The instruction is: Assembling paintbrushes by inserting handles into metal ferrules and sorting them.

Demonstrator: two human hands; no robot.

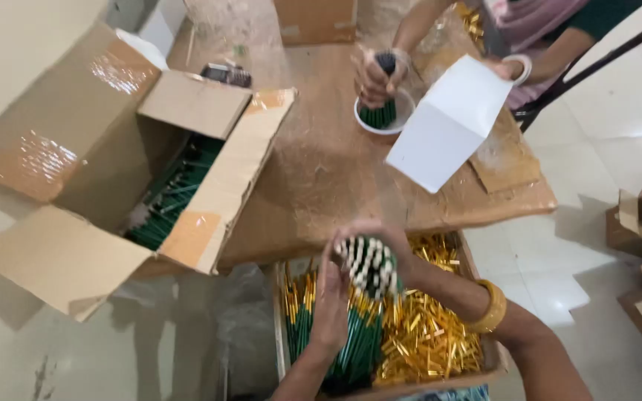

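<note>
Nearest us, the left hand (330, 301) and right hand (380, 241) are both clasping a bundle of green sticks with pale tips (369, 263), holding it upright over the near cardboard tray (488, 364) of gold tubes and green sticks. Just beyond, the brown wooden table (321, 171) is carrying a big open cardboard carton (83, 156) on the left. At the far side, another person's hand (374, 78) is pushing green sticks into a white round cup (403, 111), while their other hand is tilting a white paper box (447, 122).
</note>
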